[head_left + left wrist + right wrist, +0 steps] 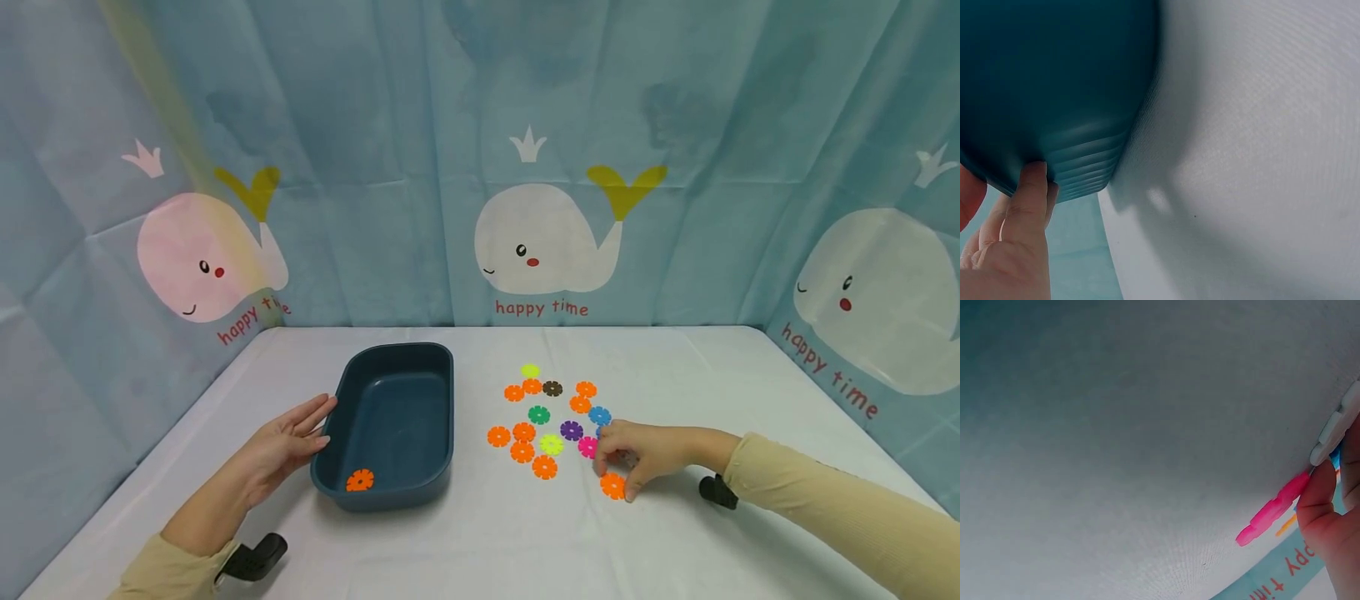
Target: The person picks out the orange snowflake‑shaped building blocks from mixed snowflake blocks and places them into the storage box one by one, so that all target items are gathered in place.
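Note:
My left hand (281,446) rests at the left side of a dark blue plastic tub (453,417), its fingers extended along the rim. In the left wrist view, the fingers (1030,203) lie against the tub's outer wall (1079,81). My right hand (652,450) pinches an orange notched plastic disc (612,486) at table level between thumb and fingertips. Under that palm sits a whitish disc (1337,428), partly hidden. A pink disc (587,447) lies just beyond the fingers. One orange disc (360,481) is inside the tub's near end.
Several more flower-shaped discs lie scattered mid-table, including green (538,415), purple (572,431), blue (600,415), dark brown (552,388) and yellow (551,444) ones. A white cloth (525,550) covers the table. A whale-printed curtain (375,167) stands behind and at the sides.

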